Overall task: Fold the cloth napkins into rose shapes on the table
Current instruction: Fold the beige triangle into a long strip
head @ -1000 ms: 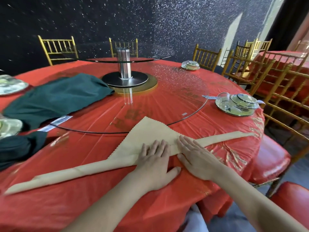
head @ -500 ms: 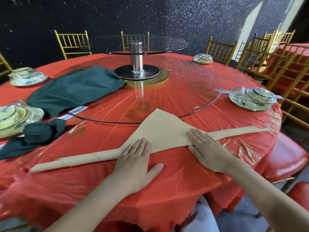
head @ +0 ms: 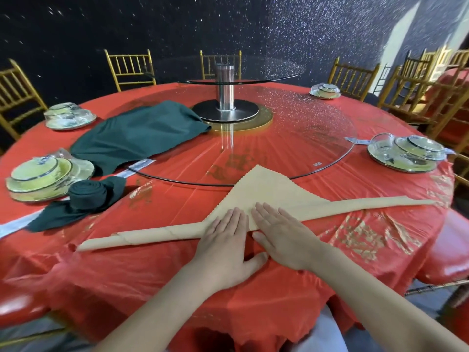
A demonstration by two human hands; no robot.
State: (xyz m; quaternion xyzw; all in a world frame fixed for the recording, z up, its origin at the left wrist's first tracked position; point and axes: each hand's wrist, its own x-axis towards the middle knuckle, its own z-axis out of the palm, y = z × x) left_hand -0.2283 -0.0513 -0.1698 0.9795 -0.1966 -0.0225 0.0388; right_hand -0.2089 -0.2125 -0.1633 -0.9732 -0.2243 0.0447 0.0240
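Observation:
A beige cloth napkin (head: 264,194) lies on the red table (head: 253,288) near its front edge. Its long near edge is rolled into a band, and a triangular point reaches toward the glass turntable. My left hand (head: 225,240) lies flat with straight fingers on the rolled band at the middle. Beside it, my right hand (head: 279,235) presses flat on the band and the triangle's base. A dark green napkin rolled into a rose (head: 86,194) sits at the left. A loose dark green napkin (head: 137,133) lies on the turntable.
A glass turntable (head: 317,138) on a metal post (head: 224,90) fills the table's middle. Wrapped dish sets stand at left (head: 43,176), far left (head: 68,116), far right (head: 326,90) and right (head: 406,154). Gold chairs (head: 129,67) ring the table.
Both hands slid back together at the middle of the rolled band after being spread apart half a second ago. The view shifted, showing more of the table's left side.

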